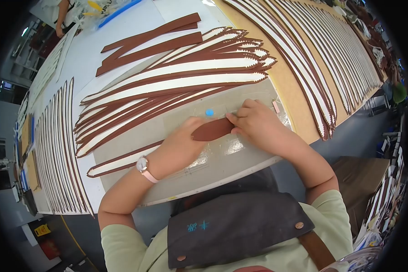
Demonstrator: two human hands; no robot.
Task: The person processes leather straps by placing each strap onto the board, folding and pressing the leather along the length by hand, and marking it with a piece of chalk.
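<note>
In right grip (255,123), seemingly pinched, brown strip (212,130)

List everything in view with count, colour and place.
Held strip: one, brown, at both hands
Strip pile: many, brown and white, beyond the hands
Plain strips: at least three, brown, beyond the pile
Right-side strips: many, brown and white, on tan board
Left-side strips: many, brown and white, table's left
Disc: one, blue, on grey board
Watch: one, pink strap, left wrist
Background clutter: uncountable, mixed, edges
Left hand: one, bare, strip's tapered end
Right hand: one, bare, gripping strip
</note>
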